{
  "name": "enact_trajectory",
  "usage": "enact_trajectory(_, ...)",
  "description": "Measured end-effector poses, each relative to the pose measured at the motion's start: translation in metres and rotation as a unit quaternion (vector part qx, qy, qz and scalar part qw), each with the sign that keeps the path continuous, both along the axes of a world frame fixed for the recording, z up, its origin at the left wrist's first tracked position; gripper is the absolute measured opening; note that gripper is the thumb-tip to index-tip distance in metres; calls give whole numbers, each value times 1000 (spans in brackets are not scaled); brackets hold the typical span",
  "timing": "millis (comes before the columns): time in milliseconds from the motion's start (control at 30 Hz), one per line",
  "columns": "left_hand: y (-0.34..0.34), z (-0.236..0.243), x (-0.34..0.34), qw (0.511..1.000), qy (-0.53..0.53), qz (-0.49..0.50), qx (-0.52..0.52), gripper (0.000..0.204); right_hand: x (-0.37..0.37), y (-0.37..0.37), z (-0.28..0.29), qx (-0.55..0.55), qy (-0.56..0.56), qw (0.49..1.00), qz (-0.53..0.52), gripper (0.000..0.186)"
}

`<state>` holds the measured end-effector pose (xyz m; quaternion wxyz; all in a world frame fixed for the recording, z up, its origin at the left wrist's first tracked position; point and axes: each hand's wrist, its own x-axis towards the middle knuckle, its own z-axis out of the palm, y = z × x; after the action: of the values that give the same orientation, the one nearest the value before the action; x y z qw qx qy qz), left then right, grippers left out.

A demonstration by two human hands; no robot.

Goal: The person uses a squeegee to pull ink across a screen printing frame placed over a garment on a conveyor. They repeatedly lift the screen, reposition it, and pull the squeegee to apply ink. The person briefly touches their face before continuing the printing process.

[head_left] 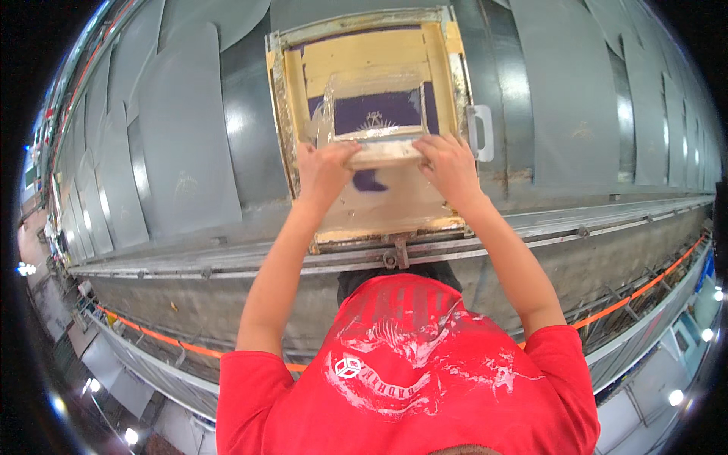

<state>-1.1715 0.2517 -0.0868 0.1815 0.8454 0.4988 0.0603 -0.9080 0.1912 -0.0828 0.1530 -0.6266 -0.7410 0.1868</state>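
Observation:
My left hand (326,171) and my right hand (450,168) grip the two ends of a pale squeegee (385,155), which lies crosswise on a screen-printing frame (282,106). Thumbs and fingers are closed round its handle. The frame is rectangular, with worn, tape-covered sides. Beyond the squeegee, the mesh shows a dark purple area (377,111) with a pale emblem at its near edge. Clear, wet-looking ink or paste is spread over the near half, with a small dark patch (369,180) in it. The squeegee's blade edge is hidden beneath its handle.
Grey fabric panels (182,114) lie along the long table on both sides of the frame. A white handle (481,133) stands at the frame's right side. A metal rail (546,228) runs along the table's near edge, with a clamp or stop (396,252) below the frame.

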Motion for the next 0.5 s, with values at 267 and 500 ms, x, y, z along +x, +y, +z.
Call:
enact_trajectory(267, 5, 4, -7, 998, -65, 5, 19, 37, 5, 9, 20, 54, -16, 998, 13, 40)
enact_trajectory(500, 117, 6, 27, 1000, 15, 11, -10, 29, 25, 106, -4, 42, 7, 998, -35, 29)
